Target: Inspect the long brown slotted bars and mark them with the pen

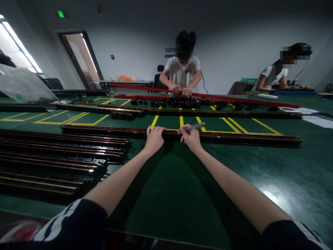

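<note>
A long black rail [247, 138] with copper-coloured strips lies crosswise on the green table in front of me. My left hand [155, 139] is closed over the rail near its middle, its fingers bent across the far edge. Just to the right, my right hand [191, 138] grips a pen [195, 127] with a clear barrel. The pen slants, with its tip end pointing left toward the rail between my hands. Whether the tip touches the rail is too small to tell.
Several similar black rails [52, 152] lie stacked at the left. Yellow tape lines [181, 121] mark the green table [171, 194]. Beyond, another person [183, 73] handles small black parts beside red rails [234, 100]. A second person [273, 78] sits at far right; a plastic bag [23, 83] stands left.
</note>
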`<state>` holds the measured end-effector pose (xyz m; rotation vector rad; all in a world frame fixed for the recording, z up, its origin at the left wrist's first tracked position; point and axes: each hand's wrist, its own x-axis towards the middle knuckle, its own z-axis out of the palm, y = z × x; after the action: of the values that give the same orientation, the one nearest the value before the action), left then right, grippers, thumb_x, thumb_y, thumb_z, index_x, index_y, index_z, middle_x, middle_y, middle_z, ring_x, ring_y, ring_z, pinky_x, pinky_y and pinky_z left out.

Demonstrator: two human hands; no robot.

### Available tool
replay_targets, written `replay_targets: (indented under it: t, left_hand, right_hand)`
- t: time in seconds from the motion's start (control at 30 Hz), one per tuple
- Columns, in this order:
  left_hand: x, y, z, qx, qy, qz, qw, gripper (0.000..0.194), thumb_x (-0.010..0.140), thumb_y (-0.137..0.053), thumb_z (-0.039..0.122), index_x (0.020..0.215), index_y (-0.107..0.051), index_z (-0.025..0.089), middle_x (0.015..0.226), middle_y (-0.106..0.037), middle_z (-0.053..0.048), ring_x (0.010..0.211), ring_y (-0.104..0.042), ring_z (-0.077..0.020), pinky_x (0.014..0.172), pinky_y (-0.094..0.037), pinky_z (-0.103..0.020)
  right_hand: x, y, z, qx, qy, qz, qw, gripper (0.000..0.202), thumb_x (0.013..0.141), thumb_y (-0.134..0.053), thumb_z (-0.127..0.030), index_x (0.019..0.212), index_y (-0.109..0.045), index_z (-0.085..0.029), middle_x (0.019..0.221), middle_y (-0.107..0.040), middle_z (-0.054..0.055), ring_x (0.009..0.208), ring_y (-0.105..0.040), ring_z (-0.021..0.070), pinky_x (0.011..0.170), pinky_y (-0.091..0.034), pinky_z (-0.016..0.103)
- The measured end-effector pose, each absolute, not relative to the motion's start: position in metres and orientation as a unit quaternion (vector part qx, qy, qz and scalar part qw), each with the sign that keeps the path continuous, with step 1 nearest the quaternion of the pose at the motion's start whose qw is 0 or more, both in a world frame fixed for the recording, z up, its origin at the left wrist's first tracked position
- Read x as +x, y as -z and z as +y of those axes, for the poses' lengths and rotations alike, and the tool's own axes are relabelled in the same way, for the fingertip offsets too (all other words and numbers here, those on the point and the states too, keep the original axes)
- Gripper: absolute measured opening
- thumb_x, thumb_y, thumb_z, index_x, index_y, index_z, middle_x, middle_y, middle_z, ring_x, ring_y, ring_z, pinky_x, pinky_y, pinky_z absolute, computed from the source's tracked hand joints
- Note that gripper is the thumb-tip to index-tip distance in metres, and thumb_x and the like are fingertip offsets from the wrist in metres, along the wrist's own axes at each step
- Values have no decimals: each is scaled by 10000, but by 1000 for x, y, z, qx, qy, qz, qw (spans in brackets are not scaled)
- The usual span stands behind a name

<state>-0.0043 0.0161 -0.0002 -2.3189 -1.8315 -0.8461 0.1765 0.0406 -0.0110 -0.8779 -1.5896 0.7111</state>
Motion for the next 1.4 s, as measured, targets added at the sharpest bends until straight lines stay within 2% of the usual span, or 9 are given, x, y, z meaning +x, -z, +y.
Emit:
replay_targets:
  t: [0.13,0.33,0.67,0.97,1.2,1.4]
  left_hand:
    - [-3,1,18,-753,273,-598,26,404,837,-400,156,1196,-582,186,1219,-624,-92,1222,-498,-238,1169,-149,-509]
    - [-2,4,20,-756,260,-599,48,398,847,-458,299,1207,-578,177,1209,-619,-109,1211,-496,-268,1156,-171,-509]
    - [-4,4,20,-758,256,-597,49,390,868,-478,352,1203,-574,177,1202,-615,-109,1204,-495,-266,1149,-179,-511]
    - [-4,3,18,-760,245,-599,50,354,897,-467,324,1206,-563,182,1199,-613,-100,1198,-498,-255,1146,-181,-503]
    - [-3,4,19,-757,246,-602,62,346,895,-473,314,1205,-563,187,1196,-617,-99,1204,-495,-258,1144,-179,-497]
    - [-3,4,20,-756,244,-604,60,349,899,-475,311,1208,-563,175,1203,-617,-103,1205,-496,-258,1144,-177,-500]
  right_hand:
    - [176,11,41,-382,-297,-668,566,373,821,-558,-552,787,-566,-181,711,-673,45,398,-554,100,344,-412,210]
    - [177,9,38,-387,-289,-658,577,373,823,-548,-555,776,-549,-185,687,-654,35,401,-553,106,348,-422,218]
    - [178,7,35,-401,-277,-659,573,350,847,-532,-525,772,-537,-183,669,-623,22,419,-553,106,368,-435,222]
    - [178,10,39,-402,-291,-655,570,404,796,-558,-591,763,-547,-188,663,-630,25,408,-542,104,354,-414,220]
    - [177,10,40,-400,-290,-654,572,362,809,-564,-544,753,-547,-187,637,-632,18,388,-538,103,349,-405,214]
    - [177,10,40,-398,-291,-652,576,391,797,-564,-574,757,-551,-185,640,-634,20,392,-542,106,349,-408,217]
